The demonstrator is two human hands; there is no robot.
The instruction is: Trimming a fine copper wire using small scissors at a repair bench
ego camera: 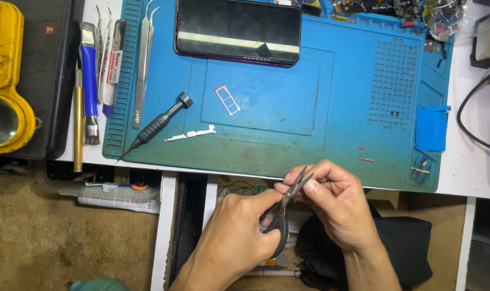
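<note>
Head view, lower centre of frame: my left hand (235, 237) grips the black handles of small scissors (286, 211) with the metal blades parted, and my right hand (331, 202) pinches something tiny at the blade tips, too small to tell. To cut clean, I'd say keep the piece steady near the pivot and close slowly. Above, a rubbery blue mat (331, 108) holds a glossy dark phone (238, 31), a thin card tray (226, 99) and a knurled black screwdriver (159, 123).

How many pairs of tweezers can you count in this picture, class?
3. Two pairs of tweezers lie side by side left of the blue mat; one lies on the mat's left edge. Others may be hidden.
</note>
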